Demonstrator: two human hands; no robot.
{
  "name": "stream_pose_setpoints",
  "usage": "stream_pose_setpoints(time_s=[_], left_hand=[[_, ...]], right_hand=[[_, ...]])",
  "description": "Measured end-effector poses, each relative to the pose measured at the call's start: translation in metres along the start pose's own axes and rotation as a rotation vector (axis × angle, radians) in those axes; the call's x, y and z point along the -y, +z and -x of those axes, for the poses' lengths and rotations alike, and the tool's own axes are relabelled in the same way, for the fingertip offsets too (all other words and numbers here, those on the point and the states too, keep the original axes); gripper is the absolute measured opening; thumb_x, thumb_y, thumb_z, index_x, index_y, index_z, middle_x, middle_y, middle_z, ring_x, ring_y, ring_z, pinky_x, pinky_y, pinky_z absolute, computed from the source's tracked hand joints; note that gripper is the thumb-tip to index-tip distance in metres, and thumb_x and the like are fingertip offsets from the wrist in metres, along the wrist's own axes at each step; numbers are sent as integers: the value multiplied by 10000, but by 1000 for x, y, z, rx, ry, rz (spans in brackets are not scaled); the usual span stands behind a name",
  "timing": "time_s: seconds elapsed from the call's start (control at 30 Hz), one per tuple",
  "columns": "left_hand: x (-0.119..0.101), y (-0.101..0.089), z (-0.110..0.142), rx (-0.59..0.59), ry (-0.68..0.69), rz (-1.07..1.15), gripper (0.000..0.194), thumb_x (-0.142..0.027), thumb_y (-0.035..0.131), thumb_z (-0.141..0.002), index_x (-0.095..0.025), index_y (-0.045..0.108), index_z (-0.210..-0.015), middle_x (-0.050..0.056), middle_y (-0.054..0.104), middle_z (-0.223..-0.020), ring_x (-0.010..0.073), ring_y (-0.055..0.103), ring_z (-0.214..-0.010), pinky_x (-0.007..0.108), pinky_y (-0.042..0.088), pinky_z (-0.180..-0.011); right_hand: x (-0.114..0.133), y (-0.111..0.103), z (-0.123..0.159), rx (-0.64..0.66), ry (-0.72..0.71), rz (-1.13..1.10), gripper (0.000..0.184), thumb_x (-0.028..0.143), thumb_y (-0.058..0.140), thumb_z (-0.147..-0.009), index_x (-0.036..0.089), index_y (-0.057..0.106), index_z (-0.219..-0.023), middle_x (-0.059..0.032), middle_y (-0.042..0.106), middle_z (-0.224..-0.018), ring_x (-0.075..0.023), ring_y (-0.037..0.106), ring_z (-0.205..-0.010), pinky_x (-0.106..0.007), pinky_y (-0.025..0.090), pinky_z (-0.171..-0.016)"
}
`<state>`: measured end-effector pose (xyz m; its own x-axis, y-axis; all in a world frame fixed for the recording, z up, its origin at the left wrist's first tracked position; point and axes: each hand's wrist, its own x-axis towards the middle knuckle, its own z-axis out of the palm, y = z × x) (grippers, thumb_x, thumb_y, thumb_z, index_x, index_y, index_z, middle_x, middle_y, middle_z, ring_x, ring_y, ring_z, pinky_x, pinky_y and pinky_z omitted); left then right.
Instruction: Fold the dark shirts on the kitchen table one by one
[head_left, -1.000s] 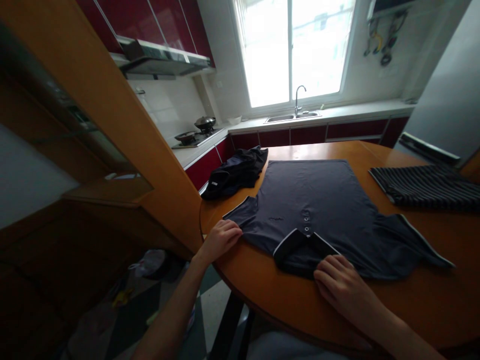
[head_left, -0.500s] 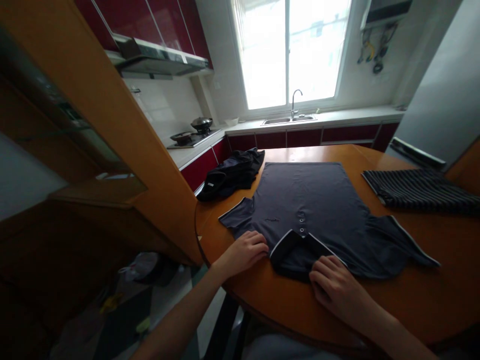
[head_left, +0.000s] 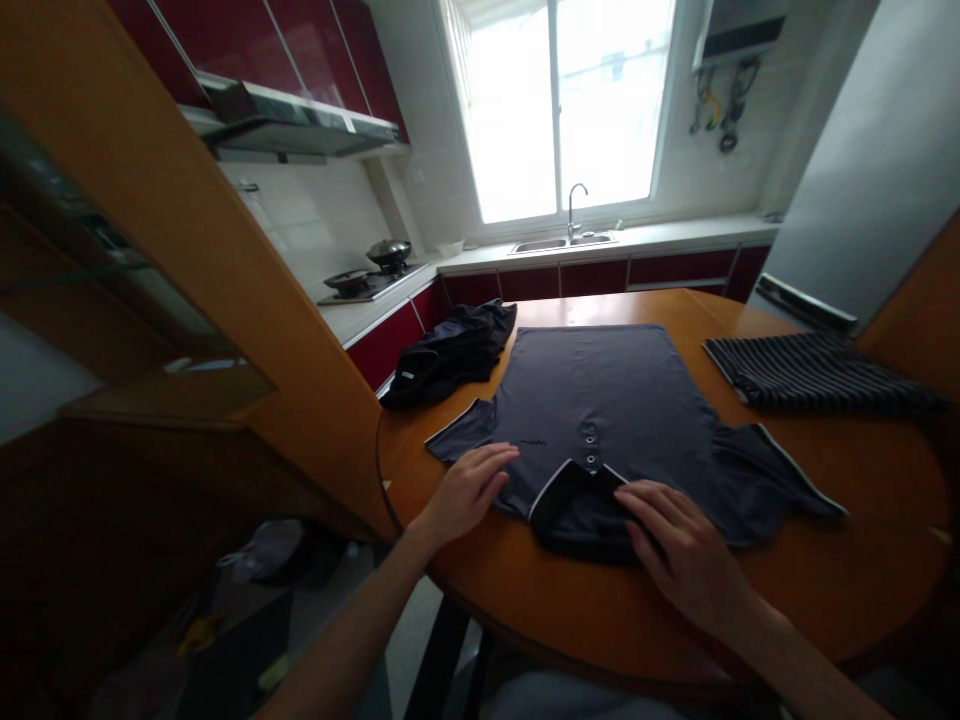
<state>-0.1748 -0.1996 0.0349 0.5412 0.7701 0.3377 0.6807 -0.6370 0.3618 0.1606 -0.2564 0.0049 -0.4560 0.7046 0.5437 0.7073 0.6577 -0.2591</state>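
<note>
A dark grey polo shirt [head_left: 607, 400] with white trim lies spread flat, front up, on the round wooden table [head_left: 862, 540], its collar toward me. My left hand [head_left: 469, 488] rests flat with fingers spread on the shirt's left shoulder, beside the collar. My right hand [head_left: 675, 545] lies flat on the collar's right side, fingers extended. Neither hand grips the cloth.
A crumpled dark garment [head_left: 450, 355] sits at the table's far left edge. A folded striped garment [head_left: 810, 370] lies at the right. A wooden partition [head_left: 225, 300] rises at the left. Behind are the kitchen counter, sink [head_left: 562, 240] and stove [head_left: 371, 275].
My left hand has moved from the sleeve edge inward to the shoulder and opened flat. My right hand has slid forward onto the collar and flattened out.
</note>
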Motion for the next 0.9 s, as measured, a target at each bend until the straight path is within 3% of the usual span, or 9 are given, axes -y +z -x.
stream_pose_setpoints(time_s=[0.1,0.23,0.47,0.6,0.9], left_hand=[[10,11,-2,169,-34,-153,538,-431,378,-1045,-247,321,-1548,97,365,-1588,256,275,-1488,510,243,-1200],[17,19,10,270,-79,-272,598,-487,357,-1042,-256,230,-1580,95,253,-1631,255,159,-1520,518,189,-1210],[17,15,27,279,-137,-291,622,-497,327,-1047,-215,201,-1587,113,229,-1632,242,178,-1517,499,194,-1213],[15,19,31,219,-179,-312,624,-502,313,-1048,-172,253,-1573,141,238,-1625,241,226,-1506,493,210,-1210],[8,17,31,165,-184,-276,600,-500,372,-1033,-203,321,-1552,114,302,-1611,225,262,-1494,456,228,-1212]], right_hand=[[-12,9,7,67,81,115,537,355,429,-1007,178,387,-1513,-117,473,-1513,-272,418,-1403,-470,370,-1138],[-20,23,20,170,110,165,653,494,428,-1001,159,322,-1552,-128,360,-1584,-271,324,-1465,-493,325,-1176],[-19,25,22,157,131,162,643,497,423,-1005,164,338,-1548,-120,359,-1581,-267,332,-1462,-490,335,-1176],[-19,25,23,158,135,165,630,489,418,-1008,167,347,-1545,-118,372,-1574,-264,348,-1454,-487,338,-1175],[-18,22,20,182,155,166,588,456,422,-1009,152,406,-1512,-109,365,-1578,-252,343,-1458,-473,331,-1184]])
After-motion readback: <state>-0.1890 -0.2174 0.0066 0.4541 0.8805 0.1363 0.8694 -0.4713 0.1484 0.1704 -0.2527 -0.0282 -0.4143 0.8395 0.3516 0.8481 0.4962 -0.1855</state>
